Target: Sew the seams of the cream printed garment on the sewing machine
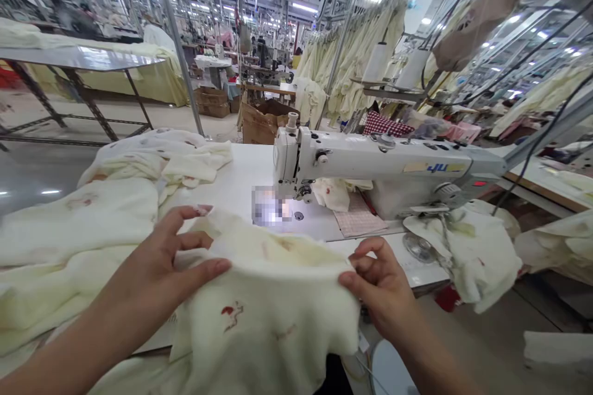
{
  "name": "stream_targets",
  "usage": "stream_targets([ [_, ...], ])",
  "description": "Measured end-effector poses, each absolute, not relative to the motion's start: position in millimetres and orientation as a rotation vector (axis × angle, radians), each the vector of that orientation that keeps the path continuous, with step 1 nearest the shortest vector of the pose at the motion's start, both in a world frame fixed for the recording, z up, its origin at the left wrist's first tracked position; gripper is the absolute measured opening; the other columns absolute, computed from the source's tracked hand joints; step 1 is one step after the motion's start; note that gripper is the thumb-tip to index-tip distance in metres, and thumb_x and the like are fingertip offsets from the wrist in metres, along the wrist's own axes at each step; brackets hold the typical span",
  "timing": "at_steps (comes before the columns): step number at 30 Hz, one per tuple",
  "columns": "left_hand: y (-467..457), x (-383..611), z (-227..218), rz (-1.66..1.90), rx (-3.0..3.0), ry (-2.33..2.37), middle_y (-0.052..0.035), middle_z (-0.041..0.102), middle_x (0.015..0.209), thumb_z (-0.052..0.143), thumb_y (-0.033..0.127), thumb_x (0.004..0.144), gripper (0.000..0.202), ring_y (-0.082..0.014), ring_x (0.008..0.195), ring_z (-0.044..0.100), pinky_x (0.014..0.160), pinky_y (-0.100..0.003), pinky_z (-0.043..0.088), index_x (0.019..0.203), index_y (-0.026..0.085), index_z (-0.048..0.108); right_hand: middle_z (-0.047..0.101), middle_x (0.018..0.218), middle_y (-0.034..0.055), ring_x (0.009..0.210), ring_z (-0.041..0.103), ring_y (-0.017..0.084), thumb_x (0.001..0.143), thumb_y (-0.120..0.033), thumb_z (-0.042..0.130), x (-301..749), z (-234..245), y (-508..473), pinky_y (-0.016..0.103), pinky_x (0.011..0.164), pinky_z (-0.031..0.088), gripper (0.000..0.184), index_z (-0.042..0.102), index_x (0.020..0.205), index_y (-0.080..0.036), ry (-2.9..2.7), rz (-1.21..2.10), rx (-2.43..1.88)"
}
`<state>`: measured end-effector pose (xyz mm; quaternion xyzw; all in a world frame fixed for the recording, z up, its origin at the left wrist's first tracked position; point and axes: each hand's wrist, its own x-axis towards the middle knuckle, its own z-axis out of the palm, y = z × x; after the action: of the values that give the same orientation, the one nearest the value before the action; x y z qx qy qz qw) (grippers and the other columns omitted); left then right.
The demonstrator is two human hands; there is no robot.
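A cream fleece garment piece [269, 315] with small red prints hangs over the near edge of the white sewing table [245, 166]. My left hand [162, 265] grips its upper left edge, thumb on top and fingers curled behind the fold. At the upper right corner my right hand [377, 287] pinches the same edge between thumb and fingers. The white sewing machine [370, 163] stands just behind the cloth, its needle end at the left.
A heap of cream fleece pieces [92, 222] covers the table's left side. More cream cloth [467, 253] drapes off the right end by the machine's handwheel. Cardboard boxes [264, 120], a steel table [83, 58] and racks of hanging cream garments [352, 55] fill the background.
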<state>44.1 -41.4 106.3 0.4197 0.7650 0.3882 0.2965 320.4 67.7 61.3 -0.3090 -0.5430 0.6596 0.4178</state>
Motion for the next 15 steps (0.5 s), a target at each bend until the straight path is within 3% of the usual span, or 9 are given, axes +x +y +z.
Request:
stream_targets([
  [2,-41.2,43.4,107.4,1.039,1.063,2.066,-0.0023,0.065,0.1,0.068,0.063,0.06,0.088,-0.0227,0.072,0.065,0.059,-0.03,0.054,0.133,0.036,0.027,0.066,0.065,-0.0029,0.055,0.059,0.011,0.072,-0.029,0.074,322.8,62.0,69.1,0.019,0.048,0.046,0.018,0.06,0.082,-0.023,-1.533,1.429,-0.791],
  [3,-41.5,42.9,108.8,1.036,1.108,2.06,-0.0022,0.065,0.101,0.068,0.062,0.061,0.087,-0.0235,0.077,0.065,0.06,-0.03,0.054,0.134,0.037,0.028,0.067,0.068,-0.001,0.059,0.06,0.012,0.075,-0.029,0.072,324.0,63.3,70.3,0.02,0.051,0.047,0.011,0.065,0.08,-0.023,-1.65,1.299,-0.784],
  [5,-42.7,41.9,112.5,1.002,1.25,2.04,-0.0009,0.066,0.101,0.067,0.06,0.063,0.069,-0.0248,0.088,0.064,0.068,-0.028,0.053,0.125,0.037,0.047,0.068,0.073,0.0019,0.065,0.062,0.014,0.079,-0.025,0.068,325.8,66.6,73.5,0.023,0.055,0.049,0.006,0.071,0.083,-0.023,-1.905,1.032,-0.731],
  [7,-44.5,41.6,116.4,0.944,1.378,1.985,0.0005,0.068,0.099,0.067,0.057,0.066,0.042,-0.0249,0.093,0.062,0.074,-0.026,0.051,0.101,0.034,0.066,0.068,0.073,0.0019,0.065,0.062,0.014,0.082,-0.019,0.063,326.6,69.5,77.9,0.024,0.056,0.049,0.016,0.071,0.095,-0.024,-2.113,0.765,-0.631],
  [9,-45.4,42.0,119.3,0.92,1.464,1.967,0.0014,0.07,0.092,0.067,0.053,0.069,0.027,-0.0231,0.088,0.063,0.075,-0.025,0.049,0.084,0.032,0.071,0.067,0.075,0.0027,0.068,0.061,0.015,0.082,-0.016,0.062,327.5,71.3,82.4,0.026,0.059,0.05,0.02,0.069,0.099,-0.025,-2.233,0.476,-0.538],
  [12,-42.3,42.8,120.7,0.945,1.662,1.975,0.0014,0.069,0.082,0.062,0.045,0.076,0.019,-0.0184,0.075,0.062,0.071,-0.025,0.048,0.083,0.03,0.071,0.067,0.089,0.0073,0.083,0.061,0.021,0.083,-0.024,0.062,333.3,75.0,88.3,0.035,0.071,0.051,0.009,0.07,0.087,-0.025,-2.268,0.208,-0.497],
  [15,-35.6,45.0,119.1,0.957,1.88,1.955,-0.0001,0.063,0.08,0.055,0.037,0.082,0.018,-0.0162,0.076,0.059,0.072,-0.025,0.045,0.079,0.026,0.068,0.067,0.093,0.0077,0.09,0.061,0.023,0.086,-0.041,0.057,347.1,84.4,90.9,0.038,0.076,0.05,0.018,0.07,0.085,-0.028,-2.296,0.251,-0.472],
])
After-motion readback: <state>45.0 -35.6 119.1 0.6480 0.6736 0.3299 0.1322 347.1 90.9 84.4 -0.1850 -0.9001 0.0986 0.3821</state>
